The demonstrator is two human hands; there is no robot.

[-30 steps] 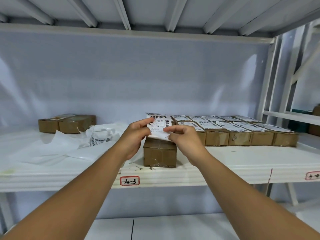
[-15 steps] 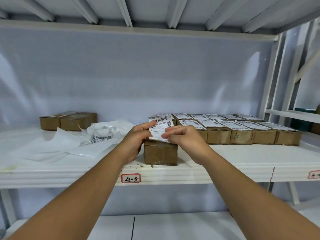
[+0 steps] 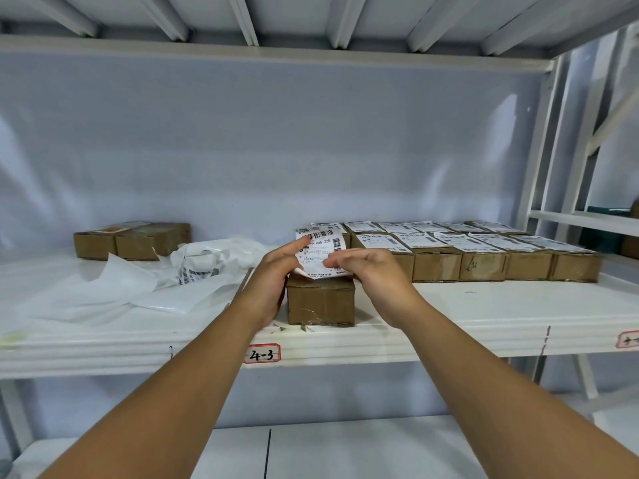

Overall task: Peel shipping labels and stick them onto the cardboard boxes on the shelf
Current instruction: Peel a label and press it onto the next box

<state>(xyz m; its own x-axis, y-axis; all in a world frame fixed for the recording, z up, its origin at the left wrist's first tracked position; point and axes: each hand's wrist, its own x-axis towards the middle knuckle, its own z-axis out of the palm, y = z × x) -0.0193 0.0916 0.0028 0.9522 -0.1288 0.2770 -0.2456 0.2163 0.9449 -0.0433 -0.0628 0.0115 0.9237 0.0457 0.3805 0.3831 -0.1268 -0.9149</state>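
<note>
A white shipping label (image 3: 320, 250) with a barcode is held tilted just above a small cardboard box (image 3: 321, 303) at the shelf's front edge. My left hand (image 3: 276, 271) pinches its left side, the forefinger stretched up along the label. My right hand (image 3: 366, 271) grips its lower right corner, fingers curled over the box top. The label's lower edge looks close to the box top; whether it touches is hidden by my fingers.
Several labelled cardboard boxes (image 3: 484, 257) stand in rows to the right. Two plain boxes (image 3: 133, 240) sit back left. Peeled backing sheets and loose labels (image 3: 193, 267) lie crumpled on the white shelf (image 3: 449, 316), tagged 4-3 (image 3: 261, 354). A shelf upright (image 3: 539, 160) rises at right.
Both hands have lowered the label toward the top of the front box. My right hand's fingers have shifted down over the label's lower right part.
</note>
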